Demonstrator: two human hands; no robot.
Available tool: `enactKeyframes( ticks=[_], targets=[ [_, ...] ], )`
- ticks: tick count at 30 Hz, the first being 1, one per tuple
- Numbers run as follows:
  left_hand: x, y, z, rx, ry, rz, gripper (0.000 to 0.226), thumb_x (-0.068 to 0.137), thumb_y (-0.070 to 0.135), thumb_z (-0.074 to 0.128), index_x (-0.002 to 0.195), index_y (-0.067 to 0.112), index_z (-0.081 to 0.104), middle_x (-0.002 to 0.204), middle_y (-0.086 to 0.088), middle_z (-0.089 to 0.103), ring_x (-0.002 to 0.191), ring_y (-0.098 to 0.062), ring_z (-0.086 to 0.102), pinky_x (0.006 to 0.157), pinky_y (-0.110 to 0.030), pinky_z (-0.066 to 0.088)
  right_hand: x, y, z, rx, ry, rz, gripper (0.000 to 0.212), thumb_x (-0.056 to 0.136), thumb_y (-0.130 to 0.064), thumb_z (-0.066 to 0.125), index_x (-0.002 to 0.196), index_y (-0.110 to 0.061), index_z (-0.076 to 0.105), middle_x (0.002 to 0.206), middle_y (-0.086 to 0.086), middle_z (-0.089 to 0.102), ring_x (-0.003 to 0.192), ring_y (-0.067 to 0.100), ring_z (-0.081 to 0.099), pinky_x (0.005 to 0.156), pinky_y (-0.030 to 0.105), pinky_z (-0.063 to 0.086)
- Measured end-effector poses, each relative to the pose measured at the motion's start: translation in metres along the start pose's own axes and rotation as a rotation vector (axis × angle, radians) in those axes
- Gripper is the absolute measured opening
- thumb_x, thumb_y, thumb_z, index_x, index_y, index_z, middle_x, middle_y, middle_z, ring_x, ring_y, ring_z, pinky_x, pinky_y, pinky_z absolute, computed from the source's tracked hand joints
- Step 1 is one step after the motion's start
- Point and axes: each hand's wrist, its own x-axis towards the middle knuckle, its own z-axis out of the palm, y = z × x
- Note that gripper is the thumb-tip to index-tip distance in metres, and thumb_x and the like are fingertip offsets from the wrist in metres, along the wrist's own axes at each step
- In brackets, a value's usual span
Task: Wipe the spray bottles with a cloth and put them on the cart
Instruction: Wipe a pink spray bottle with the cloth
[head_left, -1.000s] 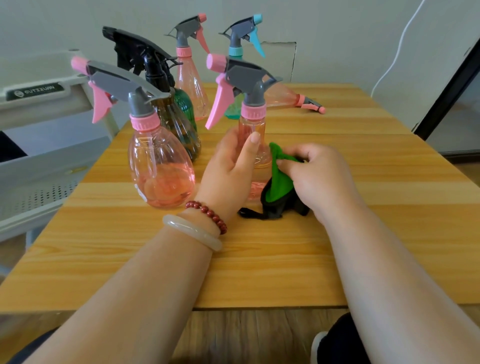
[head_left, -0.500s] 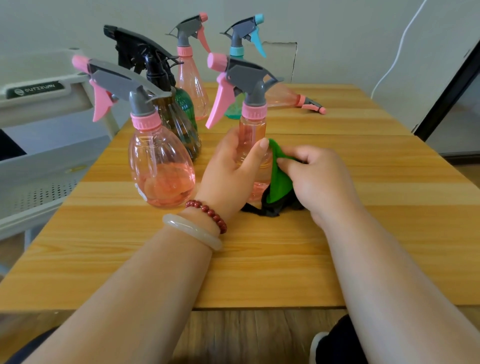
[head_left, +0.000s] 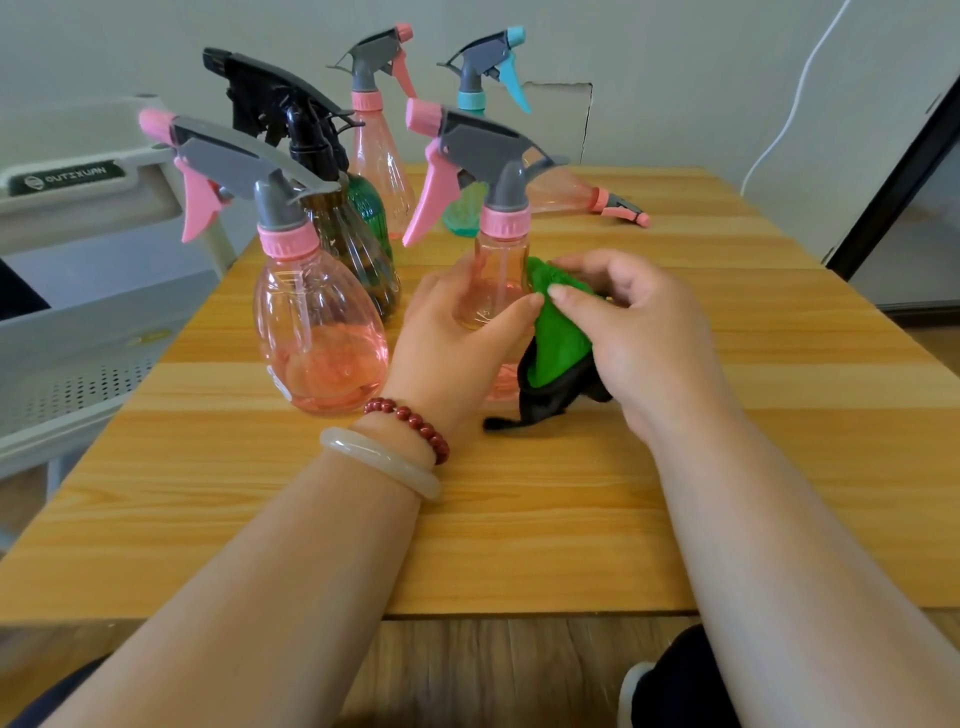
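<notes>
Cloth (head_left: 558, 338) has crept up the right side of the pink spray bottle (head_left: 493, 280), which stands mid-bench (head_left: 519, 545). Right hand (head_left: 639, 332) fingers pinch the bunched cloth against it. Left hand (head_left: 457, 338) fingers wrap the body, steadying it. Wipe is nearing the shoulder; transfer to the cart (head_left: 78, 332), at left, is pending.
</notes>
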Motion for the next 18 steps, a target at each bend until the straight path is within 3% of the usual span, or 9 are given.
enactKeyframes(
  ticks=[2,4,6,7,9,11,13,18],
  targets=[
    [-0.001,-0.001,0.000,-0.046,0.006,0.009,0.056,0.089,0.039,0.069,0.140,0.029,0.051,0.120,0.011,0.062,0.113,-0.002,0.057,0.101,-0.028,0.046,0.000,0.002,0.002,-0.044,-0.006,0.025,0.020,0.091,-0.020,0.069,0.086,-0.039,0.066,0.093,-0.018,0.069,0.091,0.007,0.067,0.079,0.023,0.055],
    [0.000,-0.001,-0.001,-0.078,0.008,-0.019,0.058,0.089,0.037,0.069,0.142,0.032,0.046,0.119,0.014,0.063,0.111,0.002,0.057,0.096,-0.022,0.045,-0.001,0.006,0.002,-0.191,-0.055,0.089,0.016,0.092,-0.020,0.068,0.092,-0.036,0.066,0.089,-0.019,0.065,0.079,0.005,0.065,0.063,0.008,0.048],
    [0.001,-0.003,-0.002,-0.079,0.013,-0.051,0.057,0.088,0.040,0.069,0.140,0.031,0.047,0.121,0.014,0.063,0.114,-0.001,0.057,0.099,-0.028,0.046,-0.001,0.010,0.001,-0.297,-0.120,0.157,0.013,0.094,-0.020,0.066,0.099,-0.032,0.067,0.087,-0.016,0.063,0.070,0.000,0.059,0.047,0.004,0.039],
    [0.002,-0.002,-0.003,-0.079,0.019,-0.060,0.056,0.087,0.041,0.069,0.138,0.030,0.048,0.121,0.014,0.064,0.115,-0.002,0.057,0.100,-0.030,0.046,-0.001,0.010,0.000,-0.301,-0.125,0.158,0.014,0.094,-0.020,0.065,0.102,-0.032,0.068,0.087,-0.017,0.062,0.071,-0.003,0.057,0.047,0.003,0.038],
    [0.001,-0.001,-0.002,-0.086,0.032,-0.066,0.049,0.087,0.039,0.070,0.132,0.027,0.052,0.118,0.013,0.065,0.111,-0.003,0.059,0.098,-0.030,0.047,-0.003,0.005,0.001,-0.210,-0.065,0.079,0.017,0.093,-0.020,0.066,0.106,-0.031,0.070,0.090,-0.022,0.062,0.080,-0.004,0.059,0.061,0.003,0.043],
    [0.000,0.000,-0.001,-0.086,0.025,-0.072,0.041,0.090,0.033,0.068,0.128,0.026,0.054,0.114,0.015,0.064,0.107,-0.001,0.059,0.094,-0.026,0.046,-0.004,-0.002,0.003,-0.114,0.014,-0.011,0.018,0.092,-0.019,0.068,0.106,-0.029,0.073,0.100,-0.021,0.068,0.096,0.000,0.064,0.086,0.017,0.050],
    [-0.001,0.001,-0.001,-0.093,0.012,-0.069,0.037,0.091,0.031,0.066,0.126,0.026,0.055,0.113,0.016,0.065,0.106,0.000,0.059,0.091,-0.023,0.045,-0.004,-0.003,0.005,-0.124,0.016,-0.004,0.019,0.093,-0.018,0.067,0.108,-0.028,0.074,0.108,-0.015,0.071,0.102,0.004,0.065,0.092,0.025,0.052],
    [-0.001,0.002,-0.002,-0.083,0.005,-0.068,0.031,0.091,0.036,0.066,0.120,0.030,0.056,0.111,0.018,0.064,0.106,0.001,0.058,0.087,-0.019,0.045,0.001,0.008,0.000,-0.378,-0.119,0.162,0.025,0.095,-0.021,0.062,0.118,-0.027,0.071,0.107,-0.007,0.071,0.073,0.000,0.058,0.054,0.003,0.039]
  ],
)
